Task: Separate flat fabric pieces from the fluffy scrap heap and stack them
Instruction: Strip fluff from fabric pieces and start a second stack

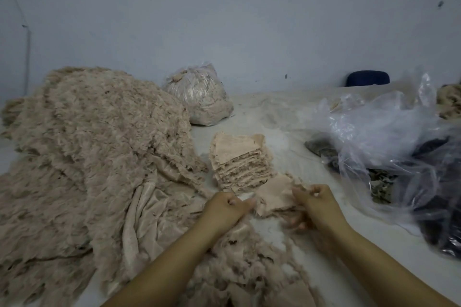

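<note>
A big beige fluffy scrap heap [94,147] fills the left of the table and runs down under my arms. A stack of flat beige pieces [239,162] stands in the middle, just beyond my hands. Between my hands is one flat beige piece [273,195]. My left hand [225,207] pinches its left edge with curled fingers. My right hand [315,203] grips its right edge, slightly blurred. The held piece sits just in front of the stack's near side.
A tied clear bag of beige scraps [199,97] stands at the back centre. Crumpled clear plastic bags [389,137] with dark fabric lie on the right. A blue chair back [368,78] shows behind the table against the pale wall.
</note>
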The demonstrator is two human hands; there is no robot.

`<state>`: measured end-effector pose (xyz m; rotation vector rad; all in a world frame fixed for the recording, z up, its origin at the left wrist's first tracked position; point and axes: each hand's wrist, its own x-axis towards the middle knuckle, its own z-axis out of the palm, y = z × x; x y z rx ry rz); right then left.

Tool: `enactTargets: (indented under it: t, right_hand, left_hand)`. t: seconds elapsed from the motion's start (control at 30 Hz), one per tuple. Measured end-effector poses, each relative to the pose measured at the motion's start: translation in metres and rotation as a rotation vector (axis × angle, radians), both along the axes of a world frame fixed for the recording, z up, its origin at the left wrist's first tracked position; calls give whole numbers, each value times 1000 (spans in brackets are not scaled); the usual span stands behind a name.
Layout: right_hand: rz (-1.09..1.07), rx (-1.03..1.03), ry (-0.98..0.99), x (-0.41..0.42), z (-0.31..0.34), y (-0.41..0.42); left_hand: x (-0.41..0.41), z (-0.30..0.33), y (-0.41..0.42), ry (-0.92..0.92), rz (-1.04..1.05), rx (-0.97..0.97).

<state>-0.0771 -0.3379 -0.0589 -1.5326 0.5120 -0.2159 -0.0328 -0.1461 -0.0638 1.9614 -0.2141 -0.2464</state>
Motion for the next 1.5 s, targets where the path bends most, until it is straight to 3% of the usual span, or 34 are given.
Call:
enactTargets:
  t: [0.1, 0.17, 0.27, 0.37, 0.47, 0.6, 0.7, 0.83, 1.03, 1.17, 1.23, 1.3, 1.43, 1.5]
  right_hand:
    - [-103, -469, -62, -3, 3, -10]
    - [-106, -776, -218, 0, 5, -11]
    - [178, -1017, -357, 14, 4, -7]
    - [482, -1214, -209, 32, -12, -7]
    - [551, -1279, 90, 38, -32, -13]
    - [530, -1301, 112, 40, -39, -14]
    - [510, -1315, 133, 39, -39, -11]
    - [489, -1350, 144, 37, -38, -9]
    - [471, -1314, 246, 35, -37, -6]
    - [415, -1260, 199, 28, -27, -2]
    - [266, -1204, -31, 22, -18, 3]
    - [189, -992, -274, 12, -4, 16]
    - [617, -450, -205, -7, 12, 62]
    - [606, -332, -236, -3, 4, 76]
  left_hand:
    - [11, 2, -15, -67, 7, 204]
    - [16, 3, -24, -75, -24, 244]
    - [23, 2, -35, -94, -59, 265]
    - [27, -2, -39, -69, -34, 192]
    - [31, -4, -37, 67, 62, -10]
    - [36, -3, -34, 157, 157, -139]
    - [36, -3, -33, 119, 156, -133]
    - [32, -6, -35, 25, 46, 31]
    - [35, -11, -18, -87, 128, 305]
    - [35, -11, 5, -33, 136, -13]
    - [31, -6, 11, -17, 192, -221]
    - [27, 0, 13, -29, 272, -367]
    - [21, 5, 1, -64, 427, -512]
    - [16, 5, -5, -50, 460, -551]
